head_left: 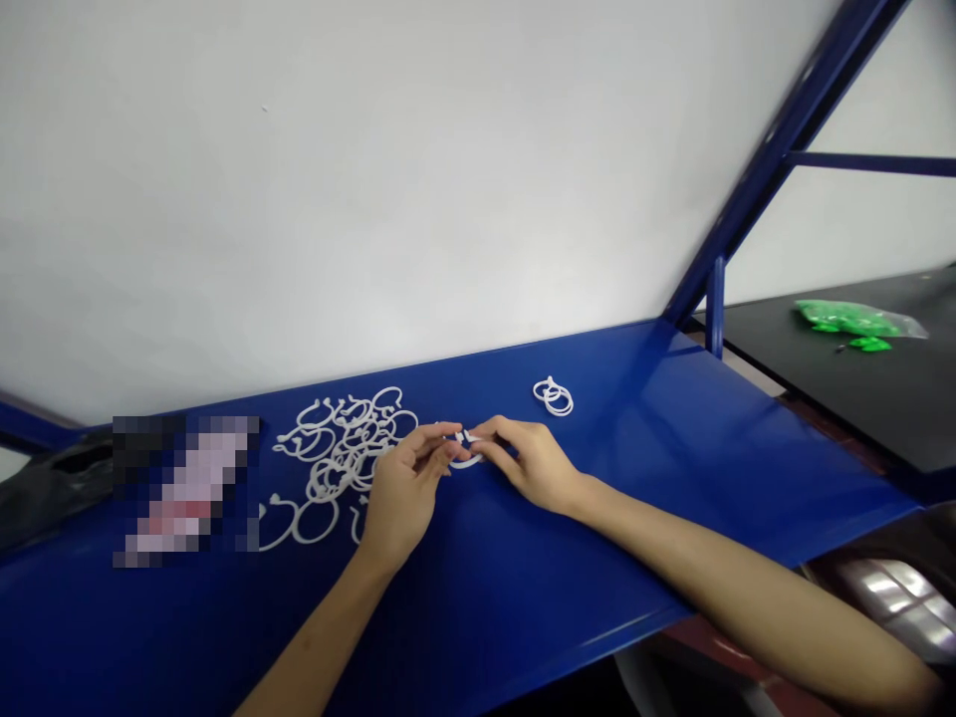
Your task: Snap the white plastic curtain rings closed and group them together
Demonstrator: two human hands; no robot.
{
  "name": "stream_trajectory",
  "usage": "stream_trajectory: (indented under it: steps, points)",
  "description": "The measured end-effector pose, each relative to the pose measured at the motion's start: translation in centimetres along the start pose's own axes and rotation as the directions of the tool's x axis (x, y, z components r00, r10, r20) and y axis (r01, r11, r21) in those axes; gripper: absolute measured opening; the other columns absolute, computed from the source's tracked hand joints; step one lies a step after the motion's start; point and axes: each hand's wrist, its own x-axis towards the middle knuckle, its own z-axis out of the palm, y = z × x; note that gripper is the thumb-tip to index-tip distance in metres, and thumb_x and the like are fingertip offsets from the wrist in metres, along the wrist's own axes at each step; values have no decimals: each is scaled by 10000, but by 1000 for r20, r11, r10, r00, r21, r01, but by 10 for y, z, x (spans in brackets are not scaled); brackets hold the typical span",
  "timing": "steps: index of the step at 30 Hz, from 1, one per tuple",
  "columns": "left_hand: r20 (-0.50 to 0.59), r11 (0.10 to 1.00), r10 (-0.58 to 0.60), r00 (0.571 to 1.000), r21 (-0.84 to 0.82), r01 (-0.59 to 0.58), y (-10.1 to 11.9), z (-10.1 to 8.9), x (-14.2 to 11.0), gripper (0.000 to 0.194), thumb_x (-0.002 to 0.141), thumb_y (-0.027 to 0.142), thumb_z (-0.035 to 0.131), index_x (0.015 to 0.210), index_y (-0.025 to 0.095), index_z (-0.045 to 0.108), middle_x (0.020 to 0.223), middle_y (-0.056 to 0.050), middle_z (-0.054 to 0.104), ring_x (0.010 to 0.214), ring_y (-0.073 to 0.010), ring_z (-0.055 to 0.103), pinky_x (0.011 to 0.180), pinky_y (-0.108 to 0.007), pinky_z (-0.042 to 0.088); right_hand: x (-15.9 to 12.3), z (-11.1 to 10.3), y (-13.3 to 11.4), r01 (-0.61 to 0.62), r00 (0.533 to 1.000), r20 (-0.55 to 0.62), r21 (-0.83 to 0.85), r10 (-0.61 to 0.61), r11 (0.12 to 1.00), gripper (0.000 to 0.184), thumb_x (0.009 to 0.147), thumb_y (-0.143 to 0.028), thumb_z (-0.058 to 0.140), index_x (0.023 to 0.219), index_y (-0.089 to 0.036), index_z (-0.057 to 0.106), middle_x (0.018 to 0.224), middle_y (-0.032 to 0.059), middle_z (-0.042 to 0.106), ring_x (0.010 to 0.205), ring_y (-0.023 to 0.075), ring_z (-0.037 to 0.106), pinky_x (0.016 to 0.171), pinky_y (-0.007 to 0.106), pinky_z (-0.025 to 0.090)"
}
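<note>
Over the blue shelf, my left hand (409, 485) and my right hand (536, 460) meet around one white plastic ring (467, 462). Each hand pinches an end of it between thumb and fingers, and the two ends sit close together at the top. My fingers cover part of the ring. Beside my left hand lies a loose pile of white open rings (351, 443) with small knobs at their ends. Farther right, beyond my right hand, a few closed-looking white rings (554, 396) overlap in a small group.
The blue metal shelf (523, 617) runs along a white wall. A black plastic bag (45, 493) lies at the left near a blurred-out patch. Blue frame bars (754, 189) rise at the right. Behind them, a black table (843, 398) bears a clear bag with green pieces (851, 319).
</note>
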Motion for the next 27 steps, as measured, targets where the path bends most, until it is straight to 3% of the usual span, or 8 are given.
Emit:
stream_trajectory:
  steps: [5, 9, 17, 20, 22, 24, 27]
  points:
    - [-42, 969, 148, 988, 208, -136, -2, 1, -3, 210, 895, 392, 589, 818, 225, 690, 726, -8, 721, 648, -161, 650, 694, -305, 546, -5, -3, -4, 101, 995, 15, -81, -100, 992, 186, 1026, -250, 485, 1011, -181, 657, 910, 57, 713, 830, 161, 686, 755, 268, 535]
    - [-5, 899, 308, 951, 328, -290, -1, 3, -7, 181, 911, 303, 565, 782, 232, 672, 750, 4, 698, 675, -148, 641, 711, -285, 532, -8, -5, -7, 110, 994, 36, -106, -107, 988, 229, 1041, -247, 441, 1011, -180, 658, 885, 60, 694, 777, 152, 661, 716, 256, 522]
    - [62, 766, 498, 865, 436, -472, -2, 3, -11, 168, 938, 185, 532, 801, 204, 627, 761, -2, 660, 726, -141, 637, 706, -268, 516, -13, -3, -7, 206, 977, 111, -311, -180, 928, 303, 1062, -260, 375, 1016, -151, 654, 812, 62, 666, 711, 151, 614, 659, 252, 491]
    - [127, 685, 531, 838, 519, -512, -3, 0, -7, 139, 966, 238, 526, 905, 197, 644, 844, -21, 699, 827, -171, 637, 781, -308, 524, -8, -4, -6, 178, 983, 111, -351, -148, 919, 277, 1063, -273, 388, 1095, -160, 639, 889, 68, 679, 793, 155, 635, 720, 256, 509]
    - [189, 584, 516, 836, 636, -504, -5, -4, -3, 176, 970, 303, 536, 1023, 193, 663, 928, -46, 717, 921, -217, 620, 865, -376, 512, -3, -9, -3, 135, 990, 104, -437, -99, 889, 276, 1061, -289, 400, 1103, -165, 643, 953, 81, 680, 858, 167, 642, 747, 266, 513]
    - [230, 462, 470, 852, 759, -459, -8, -8, 0, 254, 956, 352, 559, 1105, 180, 670, 998, -78, 709, 982, -266, 593, 905, -437, 489, 2, -19, 3, 46, 998, 67, -568, -10, 822, 273, 1056, -291, 414, 1094, -172, 656, 1010, 92, 669, 882, 182, 638, 724, 272, 508]
    - [248, 331, 377, 892, 864, -380, -14, -14, 1, 271, 928, 363, 584, 1074, 163, 695, 1061, -115, 671, 1018, -306, 564, 878, -458, 477, 8, -40, 13, -161, 983, -62, -739, 172, 654, 246, 1044, -260, 436, 1124, -196, 660, 1074, 97, 648, 899, 203, 627, 664, 276, 485]
